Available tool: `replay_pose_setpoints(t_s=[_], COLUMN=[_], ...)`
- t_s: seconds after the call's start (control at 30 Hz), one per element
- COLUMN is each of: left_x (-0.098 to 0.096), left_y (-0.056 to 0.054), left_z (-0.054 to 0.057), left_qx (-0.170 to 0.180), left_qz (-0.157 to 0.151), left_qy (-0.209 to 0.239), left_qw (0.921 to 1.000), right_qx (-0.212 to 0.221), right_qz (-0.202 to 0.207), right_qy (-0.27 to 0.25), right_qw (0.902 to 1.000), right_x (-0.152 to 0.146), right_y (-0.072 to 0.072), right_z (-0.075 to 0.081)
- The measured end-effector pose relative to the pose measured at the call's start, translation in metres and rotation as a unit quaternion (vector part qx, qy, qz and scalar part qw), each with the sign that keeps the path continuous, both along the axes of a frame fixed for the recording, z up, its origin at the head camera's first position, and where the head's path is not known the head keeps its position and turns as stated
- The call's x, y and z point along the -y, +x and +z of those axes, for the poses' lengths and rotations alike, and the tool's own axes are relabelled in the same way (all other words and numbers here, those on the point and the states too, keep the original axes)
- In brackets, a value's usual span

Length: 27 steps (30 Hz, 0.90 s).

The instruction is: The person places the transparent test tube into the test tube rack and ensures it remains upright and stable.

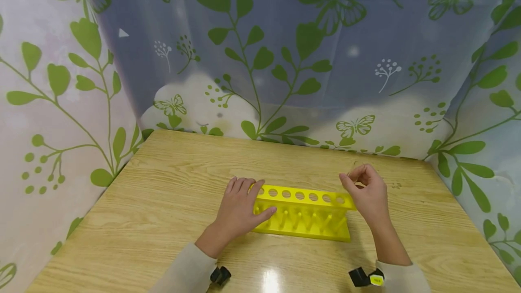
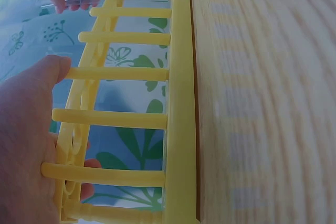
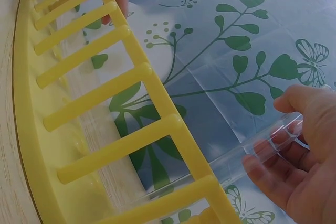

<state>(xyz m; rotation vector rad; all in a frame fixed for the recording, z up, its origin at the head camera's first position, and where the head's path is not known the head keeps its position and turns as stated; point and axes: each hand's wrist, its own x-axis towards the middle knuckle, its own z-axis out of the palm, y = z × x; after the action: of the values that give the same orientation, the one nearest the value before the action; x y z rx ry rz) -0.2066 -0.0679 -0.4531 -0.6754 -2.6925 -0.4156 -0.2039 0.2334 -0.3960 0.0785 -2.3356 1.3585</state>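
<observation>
A yellow test tube rack stands upright on the table, with a row of holes along its top and pegs below. My left hand grips the rack's left end, thumb in front and fingers over the top plate. Above the rack's right end, my right hand pinches a clear test tube between thumb and fingers. In the right wrist view the tube slants down toward the end of the rack. Its lower part is faint, so I cannot tell whether it sits in a hole.
The wooden table extends around the rack on all sides. A patterned curtain with green leaves and butterflies hangs behind the table and at both sides. Black wrist devices sit by both sleeves.
</observation>
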Motion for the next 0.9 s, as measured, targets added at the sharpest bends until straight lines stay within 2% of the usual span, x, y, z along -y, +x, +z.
replay_pose_setpoints(t_s=[0.4,0.63,0.9], left_x=[0.0001,0.0000,0.0000], left_y=[-0.0010,-0.0006,-0.0008], left_z=[-0.0012,-0.0003,-0.0001], left_qx=[0.000,-0.006,-0.008], left_qz=[-0.003,-0.004,-0.005], left_qy=[0.007,0.008,0.004], left_qw=[1.0000,0.9999,1.0000], right_qx=[-0.010,0.010,0.013], right_qz=[0.007,0.020,0.031], right_qy=[0.020,0.042,0.035], right_qw=[0.9997,0.9988,0.9988], right_x=[-0.0010,0.0001,0.0013], right_y=[-0.0016,-0.0054,-0.0077], right_z=[-0.0016,-0.0041,-0.0044])
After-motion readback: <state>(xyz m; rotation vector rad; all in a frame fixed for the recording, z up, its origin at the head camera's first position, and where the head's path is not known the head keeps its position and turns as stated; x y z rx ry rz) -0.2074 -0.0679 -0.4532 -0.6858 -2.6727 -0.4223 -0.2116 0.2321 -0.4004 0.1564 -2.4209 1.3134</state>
